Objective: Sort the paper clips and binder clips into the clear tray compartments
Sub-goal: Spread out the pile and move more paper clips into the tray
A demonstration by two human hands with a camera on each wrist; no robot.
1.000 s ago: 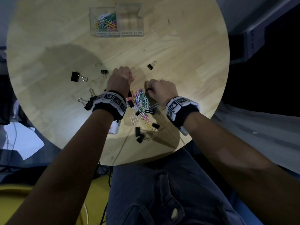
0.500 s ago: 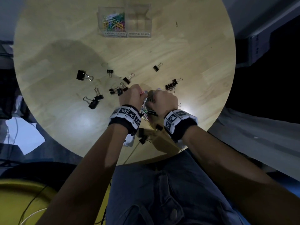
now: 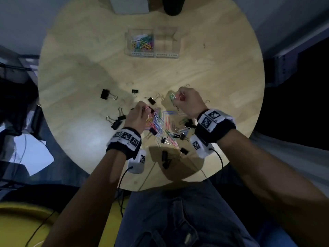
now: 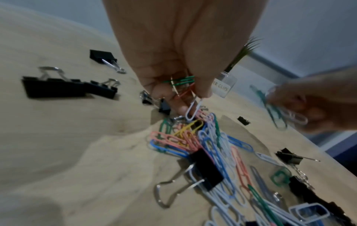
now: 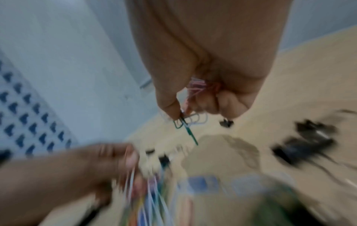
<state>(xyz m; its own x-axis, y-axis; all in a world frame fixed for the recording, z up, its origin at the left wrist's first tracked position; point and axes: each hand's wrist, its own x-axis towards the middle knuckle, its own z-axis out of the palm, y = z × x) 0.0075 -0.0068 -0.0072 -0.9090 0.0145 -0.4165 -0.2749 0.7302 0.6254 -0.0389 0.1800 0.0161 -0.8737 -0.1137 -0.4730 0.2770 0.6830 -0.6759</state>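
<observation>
Sorting partly done: both hands clamped on paper clips above the pile.

The left hand pinched several paper clips, and the right hand gripped its own bunch. Under and between the hands, a mixed pile covered the tabletop. Binder clips lay scattered beside the left hand. Ahead of both, the clear tray held paper clips in one compartment; the other looked empty. Judged: most sorting remained.

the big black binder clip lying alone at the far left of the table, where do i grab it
Pinch the big black binder clip across its black body from above; it lies flat, apart from other clips. Its silver wire handles point right toward the pile, so come from the left.
</observation>
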